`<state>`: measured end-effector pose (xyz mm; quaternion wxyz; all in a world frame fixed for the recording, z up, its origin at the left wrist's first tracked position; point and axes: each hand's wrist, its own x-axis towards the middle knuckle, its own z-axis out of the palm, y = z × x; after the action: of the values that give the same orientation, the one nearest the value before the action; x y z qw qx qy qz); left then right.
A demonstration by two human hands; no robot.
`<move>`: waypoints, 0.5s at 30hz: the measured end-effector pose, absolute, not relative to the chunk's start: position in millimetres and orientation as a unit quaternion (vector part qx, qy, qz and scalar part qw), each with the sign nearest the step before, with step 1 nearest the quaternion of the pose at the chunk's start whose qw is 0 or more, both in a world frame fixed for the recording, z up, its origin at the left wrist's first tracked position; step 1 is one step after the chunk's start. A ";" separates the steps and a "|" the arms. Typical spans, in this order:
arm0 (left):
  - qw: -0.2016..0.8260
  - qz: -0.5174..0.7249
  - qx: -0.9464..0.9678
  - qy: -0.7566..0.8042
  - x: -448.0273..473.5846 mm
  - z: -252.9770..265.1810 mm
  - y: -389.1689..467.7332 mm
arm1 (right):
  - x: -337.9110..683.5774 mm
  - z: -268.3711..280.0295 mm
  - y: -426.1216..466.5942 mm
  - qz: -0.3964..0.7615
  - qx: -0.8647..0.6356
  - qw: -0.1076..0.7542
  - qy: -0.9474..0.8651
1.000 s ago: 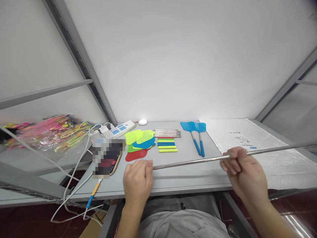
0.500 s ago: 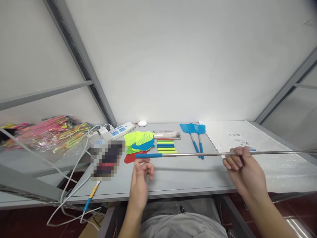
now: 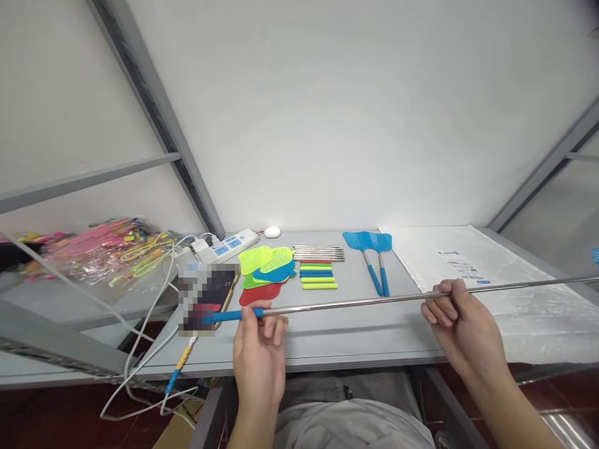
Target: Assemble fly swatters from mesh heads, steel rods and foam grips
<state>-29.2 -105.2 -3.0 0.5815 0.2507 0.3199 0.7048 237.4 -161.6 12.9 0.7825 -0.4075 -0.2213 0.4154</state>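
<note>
A long fly swatter (image 3: 346, 304) with an extended metal rod stretches across the view, roughly level. My left hand (image 3: 259, 349) pinches it at the right end of its blue grip. Farther along, the fingers of my right hand (image 3: 461, 324) are closed on the bare rod. A bit of blue swatter head (image 3: 596, 255) shows at the right edge. Behind the rod, two blue fly swatters (image 3: 367, 240) lie side by side. Loose swatter heads (image 3: 262, 259) in yellow, green, blue and red overlap at left, beside metal rods (image 3: 319, 252) and coloured grip sleeves (image 3: 318, 274).
A white plastic bag (image 3: 435, 255) with a label covers the table's right side. At left are a power strip (image 3: 234, 244), white cables (image 3: 135, 337), a partly blurred phone (image 3: 229, 284) and bagged colourful items (image 3: 107, 249). A white round object (image 3: 272, 232) sits near the wall.
The swatter has shifted left and its grip end has dipped toward me. My left hand has closed on the grip's inner end, where it was loosely under the grip's outer end before.
</note>
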 end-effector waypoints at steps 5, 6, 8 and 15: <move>0.574 0.709 0.250 0.324 -30.3 0.2 -102.8 | 237.6 10.5 -160.6 0.408 -0.402 0.787 -0.231; 0.576 0.708 0.248 0.326 -28.3 0.5 -103.6 | 238.0 10.1 -160.3 0.407 -0.396 0.790 -0.231; 0.578 0.704 0.245 0.332 -24.2 1.4 -105.5 | 239.1 10.2 -159.7 0.403 -0.385 0.798 -0.229; 0.573 0.706 0.265 0.320 -10.4 2.5 -117.2 | 223.7 10.3 -155.6 0.419 -0.373 0.791 -0.243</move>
<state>-10.4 -117.2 2.5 0.5731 0.2652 0.3197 0.7064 223.7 -155.6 10.3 0.7913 -0.3728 -0.2431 0.4193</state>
